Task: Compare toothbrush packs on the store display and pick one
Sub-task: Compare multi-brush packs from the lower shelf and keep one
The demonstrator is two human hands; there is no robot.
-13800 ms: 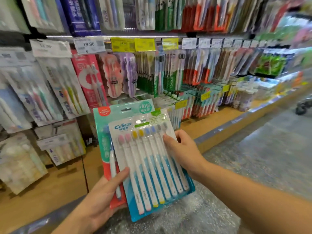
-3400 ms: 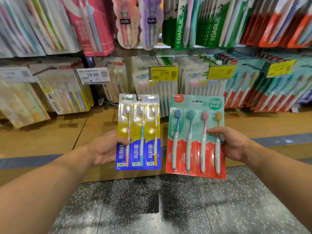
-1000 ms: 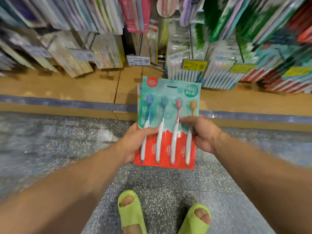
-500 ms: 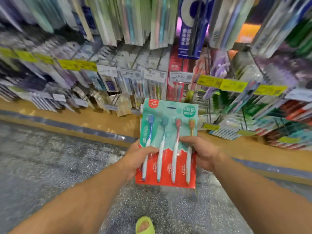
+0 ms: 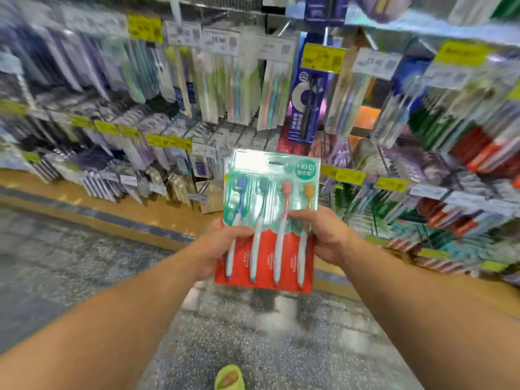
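Clearly we grip the four-brush pack [image 5: 270,220] with left hand [image 5: 222,249] and right hand [image 5: 323,235], thumbs pinching its front; slick plastic could slip floorward.

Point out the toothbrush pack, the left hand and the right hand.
toothbrush pack [image 5: 271,175], head view, on the green upper card.
left hand [image 5: 218,246], head view, on the back of the hand.
right hand [image 5: 327,235], head view, on the back of the hand.
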